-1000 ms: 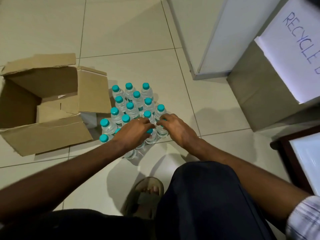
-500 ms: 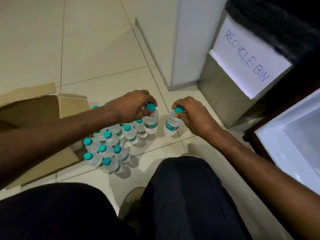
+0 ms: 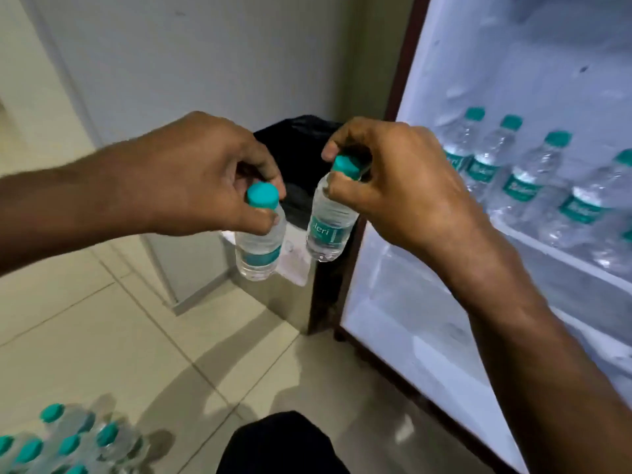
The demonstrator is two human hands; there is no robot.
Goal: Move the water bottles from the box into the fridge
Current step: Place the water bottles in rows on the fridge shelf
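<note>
Left grip [image 3: 205,172]: fingers and thumb pinched the neck just under the teal cap of one water bottle [image 3: 260,249], which hung near upright in the air to the left of the open fridge [image 3: 398,97], outside it.
Right grip [image 3: 403,186]: pinched the cap and neck of a second bottle [image 3: 326,230], just beside the fridge's left frame, its base tilted away from the fridge.
Shelf row [image 3: 523,179]: several bottles stood upright on a shelf [image 3: 567,256] inside the fridge.
Floor cluster [image 3: 68,439]: more bottles waited on the floor, well to the left of the fridge and blurred.
Bin [image 3: 294,138]: a black-lined bin stood against the fridge's left side, behind both carried bottles.
Step in hand: likely carrying the pair to the shelf.
Doing it well: lead with the right bottle, since it was nearer the fridge. Level it before it passes the frame, then set its base down flat at the near end of the row and let go. The left bottle should follow into the next gap.
Risk: a neck pinch lets a bottle swing, so a fast entry could knock the standing row.
</note>
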